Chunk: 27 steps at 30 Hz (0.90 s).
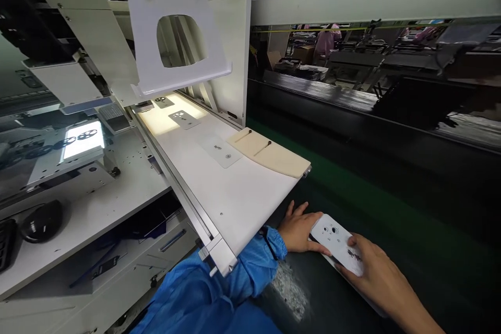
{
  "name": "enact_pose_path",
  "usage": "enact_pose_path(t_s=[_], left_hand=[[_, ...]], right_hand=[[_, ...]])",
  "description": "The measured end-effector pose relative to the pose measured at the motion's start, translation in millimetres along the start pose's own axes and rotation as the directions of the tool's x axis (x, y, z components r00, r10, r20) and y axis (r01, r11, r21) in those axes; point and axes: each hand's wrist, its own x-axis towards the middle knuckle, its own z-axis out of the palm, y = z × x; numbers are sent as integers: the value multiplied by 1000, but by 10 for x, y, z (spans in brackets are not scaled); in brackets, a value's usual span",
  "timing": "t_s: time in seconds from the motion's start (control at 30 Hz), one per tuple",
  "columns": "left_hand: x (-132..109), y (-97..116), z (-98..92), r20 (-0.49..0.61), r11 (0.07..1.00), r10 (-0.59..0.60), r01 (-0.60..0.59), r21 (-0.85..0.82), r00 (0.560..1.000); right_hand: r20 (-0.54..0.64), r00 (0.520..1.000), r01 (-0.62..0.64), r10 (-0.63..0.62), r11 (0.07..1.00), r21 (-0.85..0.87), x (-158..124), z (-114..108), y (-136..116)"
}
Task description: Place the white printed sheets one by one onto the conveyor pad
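A stack of white phone back panels (332, 237), with camera holes at one end and small dark print at the other, lies above the dark green belt at lower right. My left hand (299, 230) grips the stack's far left end between thumb and forefinger, its other fingers spread. Around the near right part my right hand (373, 274) is closed, thumb and fingers on opposite sides. A single clear-looking panel (222, 151) lies on the white conveyor (219, 188). Two more, a grey panel (183, 119) and a darker panel (162, 102), sit farther back under the light.
The conveyor's metal side rail (183, 188) ends close to my left forearm. A cream guide plate (270, 151) borders its right side. Above stands a white machine hood (180, 36). At left are a lit screen (83, 140) and a black mouse (42, 221).
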Motion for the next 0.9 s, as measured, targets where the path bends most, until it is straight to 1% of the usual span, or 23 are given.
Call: enact_pose_path(t_s=[0.07,0.1,0.17,0.2,0.23,0.3,0.47,0.67,0.73,0.8,0.87,0.9], left_hand=[[0,13,-12,9,1000,-9,9,15,1000],[1,17,-16,13,1000,-12,12,20,1000],[1,18,-19,16,1000,-13,12,25,1000],[1,17,-19,15,1000,-11,11,24,1000],[1,14,-16,15,1000,-11,10,23,1000],[2,6,-7,11,1000,-7,7,22,1000],[6,-24,26,-5,1000,13,-12,18,1000],[8,-50,42,2,999,16,-16,38,1000],[10,-54,46,1,999,15,-15,40,1000],[14,-56,51,-3,999,15,-15,42,1000],[18,-55,55,-3,999,9,-9,47,1000],[20,-52,57,-2,999,4,-4,49,1000]], right_hand=[[-59,997,48,-53,996,-72,-38,4,-1],[-99,989,94,-108,986,-136,-62,7,-2],[-172,953,194,-249,938,-287,-116,21,-3],[-190,930,233,-313,906,-352,-143,33,-2],[-198,913,258,-358,880,-400,-166,50,1],[-206,893,271,-400,844,-463,-200,93,13],[-200,892,270,-406,832,-485,-219,169,68],[-146,923,267,-356,865,-426,-241,139,109],[-127,926,278,-355,871,-406,-251,73,71],[-101,925,304,-365,875,-376,-259,-38,-7],[-124,926,293,-357,884,-364,-263,-177,-116],[-159,930,258,-332,896,-361,-263,-247,-173]])
